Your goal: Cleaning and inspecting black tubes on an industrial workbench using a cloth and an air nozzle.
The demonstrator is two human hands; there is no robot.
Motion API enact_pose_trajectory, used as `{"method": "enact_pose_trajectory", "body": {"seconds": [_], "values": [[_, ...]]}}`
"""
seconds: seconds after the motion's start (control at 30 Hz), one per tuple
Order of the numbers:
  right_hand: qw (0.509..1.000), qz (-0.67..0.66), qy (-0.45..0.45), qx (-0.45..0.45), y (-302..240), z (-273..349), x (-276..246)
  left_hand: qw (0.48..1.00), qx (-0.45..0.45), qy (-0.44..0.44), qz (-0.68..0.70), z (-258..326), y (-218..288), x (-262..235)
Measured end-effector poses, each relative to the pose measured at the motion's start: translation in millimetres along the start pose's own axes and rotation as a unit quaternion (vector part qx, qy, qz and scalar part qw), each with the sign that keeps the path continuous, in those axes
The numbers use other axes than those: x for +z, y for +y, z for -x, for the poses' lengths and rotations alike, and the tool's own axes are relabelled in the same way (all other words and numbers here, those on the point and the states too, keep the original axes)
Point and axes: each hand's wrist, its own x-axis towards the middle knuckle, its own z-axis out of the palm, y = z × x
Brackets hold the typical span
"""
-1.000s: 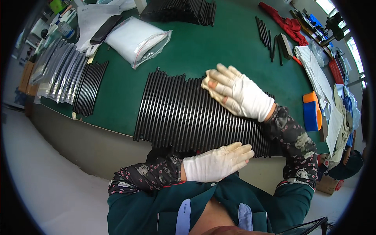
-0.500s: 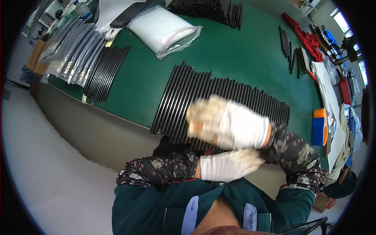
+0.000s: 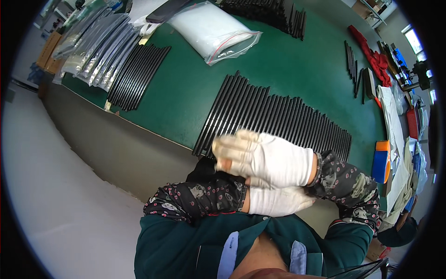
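A wide row of thin black rods (image 3: 272,114) lies side by side on the green table (image 3: 186,83), their far ends stepping down toward the right. Over the near ends of this row, my white-gloved right hand (image 3: 262,158) reaches leftward with its fingers stretched out and slightly blurred. Bare skin shows at a gap in that glove. Just below it, at the table's front edge, my gloved left hand (image 3: 281,201) lies flat, fingers extended to the right. The right hand partly covers the left. I see nothing held in either hand.
Left on the table are a smaller row of black rods (image 3: 139,76) and clear-bagged bundles (image 3: 100,51). A white zip bag (image 3: 216,32), a dark phone (image 3: 167,10) and a rod pile (image 3: 260,11) lie farther back. Right are a red cloth (image 3: 374,58) and a blue-orange object (image 3: 381,162).
My right hand has shifted left and toward me relative to the rods, and it covers more of my left hand. The whole view has moved slightly.
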Motion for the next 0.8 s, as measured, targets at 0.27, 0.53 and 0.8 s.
{"method": "enact_pose_trajectory", "body": {"seconds": [0.27, 0.53, 0.8], "values": [[0.997, -0.007, 0.009, -0.080, -2, -25, 12, 0.989, -0.055, -0.092, -0.101, 2, 22, -22], [0.994, -0.013, 0.030, -0.105, 3, -36, 11, 0.994, 0.020, -0.048, -0.100, 3, 9, -10], [0.995, -0.008, 0.041, -0.093, 9, -46, 4, 0.940, 0.175, 0.004, -0.294, 5, -9, 0]]}}
